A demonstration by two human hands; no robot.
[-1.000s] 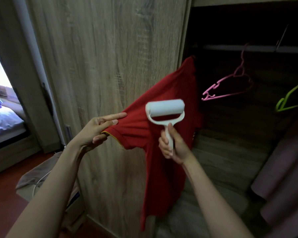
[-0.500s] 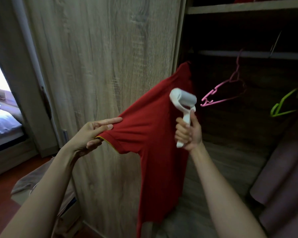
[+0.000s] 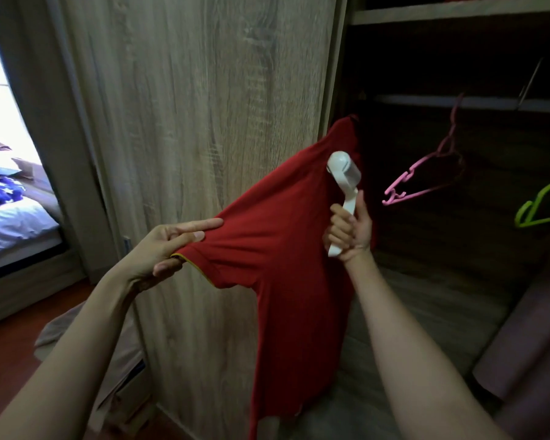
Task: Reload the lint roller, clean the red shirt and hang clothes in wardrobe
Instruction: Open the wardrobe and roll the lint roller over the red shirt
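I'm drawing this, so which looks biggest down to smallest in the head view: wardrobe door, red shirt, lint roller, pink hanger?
1. wardrobe door
2. red shirt
3. lint roller and pink hanger look about alike; the hanger hangs farther back, so I won't rank them.

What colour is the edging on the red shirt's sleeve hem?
Mustard yellow, a thin line along the sleeve hem; head view.

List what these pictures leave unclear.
1. Head view: what the red shirt hangs from, because its top is lost in the dark wardrobe.
2. Head view: whether the lint roller touches the fabric, because its roll is end-on and blurred.
3. Head view: the shirt's lower hem, cut off by the bottom edge.
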